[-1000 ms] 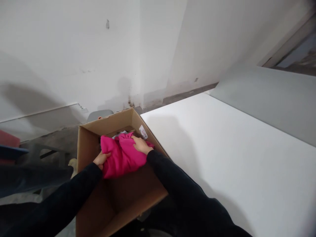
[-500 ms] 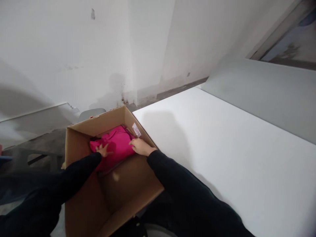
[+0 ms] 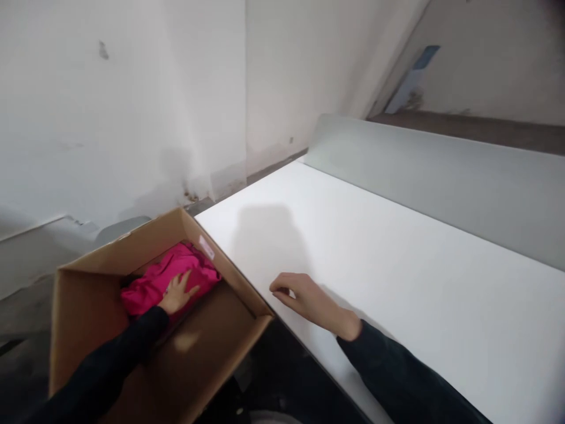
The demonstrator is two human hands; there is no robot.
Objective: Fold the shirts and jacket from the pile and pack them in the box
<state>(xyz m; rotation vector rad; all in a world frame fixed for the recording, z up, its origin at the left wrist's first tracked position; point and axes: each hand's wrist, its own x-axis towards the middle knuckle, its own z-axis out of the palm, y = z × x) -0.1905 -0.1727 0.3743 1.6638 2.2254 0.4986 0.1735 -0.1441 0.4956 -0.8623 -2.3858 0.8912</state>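
Inside the cardboard box (image 3: 119, 247) lies a bright pink folded cloth item (image 3: 150, 282), wrinkled and soft; whether it is a garment I cannot tell. My left hand (image 3: 176, 294) rests on its near side, fingers spread and stretched out. Over the white table (image 3: 397, 294), to the right of the box, hovers my right hand (image 3: 306, 297). Its fingers are loosely curled in toward the thumb, with nothing in them. A white label (image 3: 206, 247) with faint print is on the box's right inner wall.
The box stands against the table's left edge. A grey upright panel (image 3: 419, 174) runs along the table's far side. Behind the box are a grey rounded chair back (image 3: 121, 228) and a white wall (image 3: 110, 118).
My right hand has left the pink cloth and moved right, out of the box and over the table. My left hand stays on the cloth, which looks more rumpled. The view has turned right.
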